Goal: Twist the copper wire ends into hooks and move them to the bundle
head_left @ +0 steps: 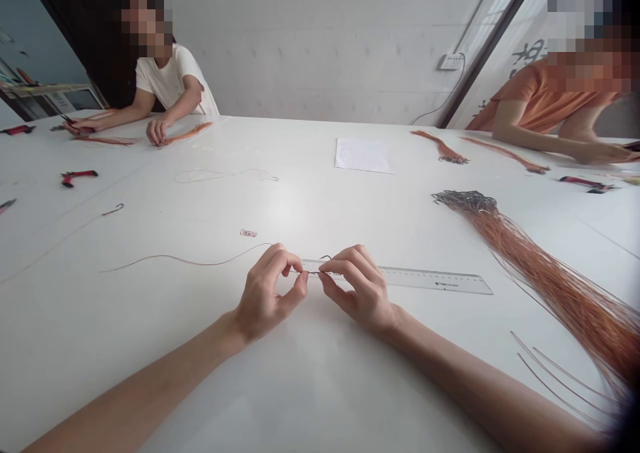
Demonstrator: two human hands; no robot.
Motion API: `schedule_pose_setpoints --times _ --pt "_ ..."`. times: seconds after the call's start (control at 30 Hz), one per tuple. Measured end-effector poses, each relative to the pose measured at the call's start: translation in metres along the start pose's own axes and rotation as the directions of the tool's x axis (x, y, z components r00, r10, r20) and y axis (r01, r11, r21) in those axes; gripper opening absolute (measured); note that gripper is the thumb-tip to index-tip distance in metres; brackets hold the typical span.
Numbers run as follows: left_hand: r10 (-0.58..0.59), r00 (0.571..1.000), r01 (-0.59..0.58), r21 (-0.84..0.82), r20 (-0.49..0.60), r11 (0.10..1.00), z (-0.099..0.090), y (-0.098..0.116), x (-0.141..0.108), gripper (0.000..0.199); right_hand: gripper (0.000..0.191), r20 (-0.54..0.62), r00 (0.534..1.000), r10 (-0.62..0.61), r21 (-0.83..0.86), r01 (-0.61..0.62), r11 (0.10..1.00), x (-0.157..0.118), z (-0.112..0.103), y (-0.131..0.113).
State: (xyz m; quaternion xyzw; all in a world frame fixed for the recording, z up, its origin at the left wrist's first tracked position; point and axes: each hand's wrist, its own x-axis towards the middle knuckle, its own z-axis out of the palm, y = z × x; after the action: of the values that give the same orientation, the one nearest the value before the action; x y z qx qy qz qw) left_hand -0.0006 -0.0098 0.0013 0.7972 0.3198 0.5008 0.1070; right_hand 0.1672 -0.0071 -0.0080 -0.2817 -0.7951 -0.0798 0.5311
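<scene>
Both my hands are at the middle of the white table. My left hand [270, 286] pinches a thin brown line [185, 260] between thumb and forefinger, and its loose end trails left over the table. My right hand [357, 283] pinches a dark fish hook [326, 258], whose bend sticks up above the fingertips. A short dark stretch of line or shank spans the gap between the hands. Just behind the fingers lies a clear ruler [435, 281], partly hidden by my right hand. A small printed label [249, 233] lies beyond my left hand.
A big bundle of brown lines with hooks [530, 260] lies at right, near several loose strands [555, 376]. Another hooked line [113, 210] lies left. Red-handled pliers [79, 176] and white paper [363, 155] lie farther off. Two people [173, 83] sit across the table.
</scene>
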Motion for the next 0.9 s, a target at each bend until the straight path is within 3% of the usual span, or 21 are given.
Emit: schedule_pose_setpoints --times 0.37,0.53,0.63,0.7,0.77,0.83,0.9 --pt "-0.076 0.996 0.075 0.011 0.045 0.997 0.002 -0.006 -0.003 0.010 0.016 0.032 0.999 0.012 0.013 -0.012 1.000 -0.001 0.002 0.003" --pt "-0.123 0.988 0.122 0.012 0.092 0.992 -0.001 -0.007 -0.002 0.004 0.014 0.008 0.993 0.121 0.022 -0.121 0.992 -0.001 0.003 0.005" --pt "-0.113 0.993 0.111 0.082 0.022 0.990 -0.010 -0.019 0.008 0.006 0.012 -0.018 0.968 0.249 0.052 -0.248 0.967 0.000 0.002 0.007" --pt "-0.123 0.990 0.133 0.178 -0.064 0.975 -0.027 -0.040 0.020 0.008 0.010 -0.013 0.934 0.357 0.081 -0.355 0.932 0.000 0.001 0.009" --pt "-0.200 0.966 0.243 0.317 -0.162 0.917 -0.055 -0.069 0.030 0.008 0.008 0.005 0.887 0.462 0.105 -0.460 0.882 -0.001 0.000 0.011" --pt "-0.392 0.870 0.492 0.488 -0.298 0.720 -0.094 -0.102 0.036 0.007 0.010 0.036 0.825 0.564 0.111 -0.565 0.818 -0.001 -0.001 0.013" --pt "-0.451 0.796 0.606 0.522 -0.405 0.601 -0.136 -0.131 0.035 0.011 0.013 0.069 0.759 0.647 0.107 -0.651 0.752 -0.001 -0.002 0.014"
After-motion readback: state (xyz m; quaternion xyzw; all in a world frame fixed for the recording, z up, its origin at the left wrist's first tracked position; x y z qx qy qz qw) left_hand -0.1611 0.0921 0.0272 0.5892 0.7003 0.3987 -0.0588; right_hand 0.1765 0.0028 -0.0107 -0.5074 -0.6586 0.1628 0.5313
